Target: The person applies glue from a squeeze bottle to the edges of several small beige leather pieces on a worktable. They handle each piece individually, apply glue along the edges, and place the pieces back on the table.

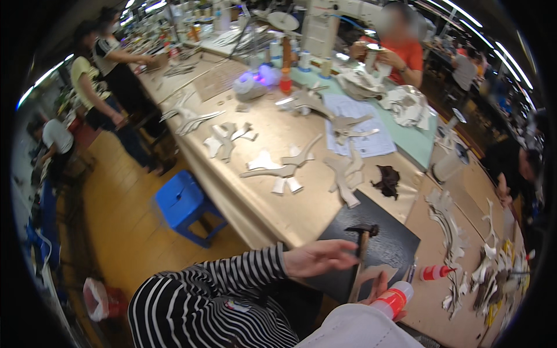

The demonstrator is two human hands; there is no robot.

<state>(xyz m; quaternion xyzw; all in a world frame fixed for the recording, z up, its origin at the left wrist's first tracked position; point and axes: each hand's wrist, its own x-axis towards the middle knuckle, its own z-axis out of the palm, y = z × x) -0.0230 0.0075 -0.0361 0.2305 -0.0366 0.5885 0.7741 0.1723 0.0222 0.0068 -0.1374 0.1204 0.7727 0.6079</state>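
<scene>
My left hand (318, 257), in a black-and-white striped sleeve, reaches over a dark board (389, 232). Its fingers are stretched out and slightly blurred, and nothing shows in them. Close to the fingertips lies a hammer (363, 246) with a black head and wooden handle. Lower right, my right hand (378, 288) is partly hidden by a white sleeve and closed around a clear bottle with a red label (393, 298). A flat beige piece (371, 277) is beside its fingers; whether they touch it, I cannot tell.
A red-labelled squeeze bottle (435, 272) lies right of the board. Beige cut pieces (278, 171), a dark crumpled scrap (386, 181) and paper sheets (360, 127) cover the table. A blue stool (185, 200) stands left. A co-worker in orange (409, 52) sits opposite.
</scene>
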